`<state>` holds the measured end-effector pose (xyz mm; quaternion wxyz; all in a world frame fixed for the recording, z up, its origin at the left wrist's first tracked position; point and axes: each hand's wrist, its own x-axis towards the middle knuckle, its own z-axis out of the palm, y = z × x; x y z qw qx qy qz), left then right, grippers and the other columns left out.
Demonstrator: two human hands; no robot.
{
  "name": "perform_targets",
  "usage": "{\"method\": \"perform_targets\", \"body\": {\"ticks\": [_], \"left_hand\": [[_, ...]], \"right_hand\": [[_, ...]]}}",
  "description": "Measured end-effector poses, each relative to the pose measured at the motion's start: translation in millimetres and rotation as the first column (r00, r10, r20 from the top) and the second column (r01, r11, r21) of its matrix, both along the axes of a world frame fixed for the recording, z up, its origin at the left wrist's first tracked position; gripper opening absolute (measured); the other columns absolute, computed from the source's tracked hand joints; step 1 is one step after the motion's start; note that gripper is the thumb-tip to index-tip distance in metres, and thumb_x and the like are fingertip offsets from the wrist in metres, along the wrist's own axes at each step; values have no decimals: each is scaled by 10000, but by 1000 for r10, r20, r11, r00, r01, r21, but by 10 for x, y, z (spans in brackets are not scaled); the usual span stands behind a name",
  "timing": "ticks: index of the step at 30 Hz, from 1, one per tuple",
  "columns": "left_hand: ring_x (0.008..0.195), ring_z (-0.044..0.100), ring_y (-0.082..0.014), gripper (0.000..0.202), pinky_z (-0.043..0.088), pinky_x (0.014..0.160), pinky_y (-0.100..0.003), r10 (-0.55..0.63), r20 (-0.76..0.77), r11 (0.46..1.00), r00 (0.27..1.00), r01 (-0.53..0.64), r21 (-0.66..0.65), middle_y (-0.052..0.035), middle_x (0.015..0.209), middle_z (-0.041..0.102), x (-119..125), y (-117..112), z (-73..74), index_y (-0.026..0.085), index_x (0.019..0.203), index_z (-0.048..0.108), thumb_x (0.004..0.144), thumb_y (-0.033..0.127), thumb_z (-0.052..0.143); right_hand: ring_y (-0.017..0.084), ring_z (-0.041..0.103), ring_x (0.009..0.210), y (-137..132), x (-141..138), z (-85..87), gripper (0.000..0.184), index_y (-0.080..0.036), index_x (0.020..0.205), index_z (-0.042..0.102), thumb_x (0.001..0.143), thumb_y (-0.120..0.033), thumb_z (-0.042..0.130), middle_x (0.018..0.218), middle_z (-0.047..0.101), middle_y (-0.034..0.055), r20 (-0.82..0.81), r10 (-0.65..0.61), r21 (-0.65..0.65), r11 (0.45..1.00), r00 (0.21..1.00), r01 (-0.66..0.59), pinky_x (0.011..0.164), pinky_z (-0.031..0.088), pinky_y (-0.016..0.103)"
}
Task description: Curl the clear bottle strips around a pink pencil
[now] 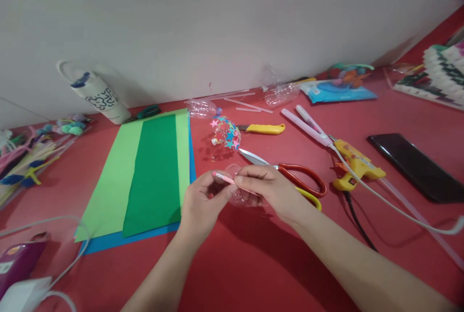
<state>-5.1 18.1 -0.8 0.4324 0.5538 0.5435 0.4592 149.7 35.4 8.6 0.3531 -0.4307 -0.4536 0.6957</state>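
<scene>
My left hand (pixel 203 203) and my right hand (pixel 268 189) meet over the red table (pixel 235 263). Together they pinch a thin pink strip (pixel 224 177) and hold a clear plastic piece (pixel 243 197) just beneath it. The fingers of both hands are closed round these. Red-handled scissors (pixel 290 177) lie right behind my right hand. A clear plastic piece covered in coloured stars (pixel 226 133) stands a little farther back.
Green and blue paper sheets (pixel 145 177) lie to the left. A yellow cutter (pixel 263 129), yellow glue gun (pixel 353 164) with cord, pink tool (pixel 308 126), black phone (pixel 416 167) and clear bottle parts (pixel 281 94) sit behind and right. Pipe cleaners (pixel 25 157) at far left.
</scene>
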Motion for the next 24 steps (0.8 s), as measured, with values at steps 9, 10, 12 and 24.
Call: {"method": "perform_targets", "body": {"ticks": [9,10,12,24], "left_hand": [[627,594,-120,37,467,589,-217,13,-35,999,999,-12,30,2,713,670,15,7,-42,174,751,648,731,206,648],[623,591,-117,34,464,584,-213,17,-43,999,999,-15,32,4,713,670,19,2,-42,175,748,647,728,203,649],[612,589,-113,26,464,578,-210,25,-33,999,999,-24,31,8,700,666,27,-4,-43,177,742,648,725,197,649],[600,575,-109,53,463,546,-202,73,88,997,993,-72,-6,-4,693,653,28,9,-52,164,731,656,720,216,667]], "right_hand": [[90,481,500,9,-44,-7,182,-174,708,565,741,-339,635,568,537,-40,28,-57,48,997,998,56,497,384,226],[93,488,509,11,-40,-8,170,-176,726,562,743,-328,636,577,540,-41,24,-53,55,997,998,52,510,394,230],[98,487,528,4,-30,-7,142,-179,718,554,770,-297,615,592,535,-38,103,-59,149,988,993,44,534,399,237],[119,503,654,2,49,35,64,-184,756,589,820,-186,598,733,565,-1,376,-104,607,779,921,-160,584,387,226]]}}
